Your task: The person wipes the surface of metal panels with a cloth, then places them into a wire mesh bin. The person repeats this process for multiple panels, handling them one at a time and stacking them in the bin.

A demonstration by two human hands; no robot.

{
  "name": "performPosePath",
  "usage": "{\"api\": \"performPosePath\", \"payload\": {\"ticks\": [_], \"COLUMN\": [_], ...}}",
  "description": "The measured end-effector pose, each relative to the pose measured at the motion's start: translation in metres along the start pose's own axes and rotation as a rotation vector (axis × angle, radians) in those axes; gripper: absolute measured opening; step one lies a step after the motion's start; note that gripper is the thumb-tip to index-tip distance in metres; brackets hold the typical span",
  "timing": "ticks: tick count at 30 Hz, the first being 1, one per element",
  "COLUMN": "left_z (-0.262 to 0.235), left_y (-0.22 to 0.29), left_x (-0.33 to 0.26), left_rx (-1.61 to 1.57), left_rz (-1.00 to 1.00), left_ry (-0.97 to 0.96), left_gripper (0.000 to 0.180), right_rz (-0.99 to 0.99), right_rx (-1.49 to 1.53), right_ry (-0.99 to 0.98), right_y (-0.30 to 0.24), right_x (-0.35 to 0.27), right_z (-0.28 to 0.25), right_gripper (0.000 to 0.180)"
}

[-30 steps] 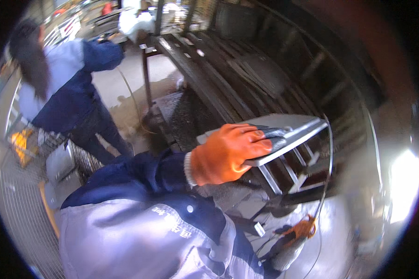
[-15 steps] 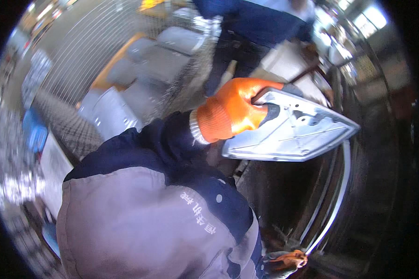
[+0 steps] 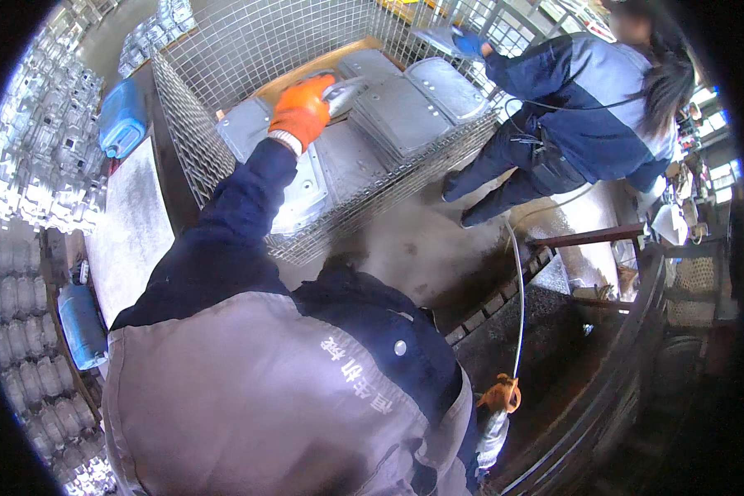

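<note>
My left hand (image 3: 302,112), in an orange glove, reaches over the near left part of a wire mesh basket (image 3: 372,186). Its fingers are closed on a grey metal plate (image 3: 346,91), seen almost edge-on and partly covered by the glove. Beneath and around it, several similar flat metal plates (image 3: 401,114) lie stacked in the basket. Low on the right, my right hand (image 3: 499,395), also orange-gloved, is closed at the end of a thin pale hose (image 3: 519,306). Its grip is small and partly hidden.
Beyond the basket's right side stands a co-worker (image 3: 587,116), whose blue-gloved hand (image 3: 469,43) holds another plate. Blue jugs (image 3: 124,120) and stacked silvery castings (image 3: 37,140) are on the left. A dark trough with a brick edge (image 3: 488,306) and a metal bar (image 3: 591,236) lie right.
My left hand has carried the metal plate from the right over to the basket. The view has turned, bringing the basket and co-worker more fully in. My right hand stays low on the right.
</note>
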State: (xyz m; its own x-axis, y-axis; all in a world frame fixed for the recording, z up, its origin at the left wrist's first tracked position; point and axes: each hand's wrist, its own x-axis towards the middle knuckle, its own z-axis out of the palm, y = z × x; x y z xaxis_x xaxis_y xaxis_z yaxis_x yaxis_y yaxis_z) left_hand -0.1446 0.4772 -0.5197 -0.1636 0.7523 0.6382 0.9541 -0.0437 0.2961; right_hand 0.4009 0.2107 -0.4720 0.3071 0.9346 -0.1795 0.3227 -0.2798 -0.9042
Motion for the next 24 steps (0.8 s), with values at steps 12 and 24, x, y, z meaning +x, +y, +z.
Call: {"api": "performPosePath", "payload": {"ticks": [12,24], "left_z": [0.135,0.173], "left_y": [-0.075,-0.045], "left_x": [-0.189,-0.133], "left_rx": [0.566,0.601], "left_rz": [-0.117,-0.335], "left_ry": [-0.541,-0.702], "left_gripper": [0.034,0.048], "right_rz": [0.058,0.377], "right_rx": [-0.253,-0.357], "right_ry": [-0.020,0.097], "right_y": [-0.018,-0.044], "right_x": [0.039,0.017], "right_z": [0.075,0.092], "right_gripper": [0.055,0.069]}}
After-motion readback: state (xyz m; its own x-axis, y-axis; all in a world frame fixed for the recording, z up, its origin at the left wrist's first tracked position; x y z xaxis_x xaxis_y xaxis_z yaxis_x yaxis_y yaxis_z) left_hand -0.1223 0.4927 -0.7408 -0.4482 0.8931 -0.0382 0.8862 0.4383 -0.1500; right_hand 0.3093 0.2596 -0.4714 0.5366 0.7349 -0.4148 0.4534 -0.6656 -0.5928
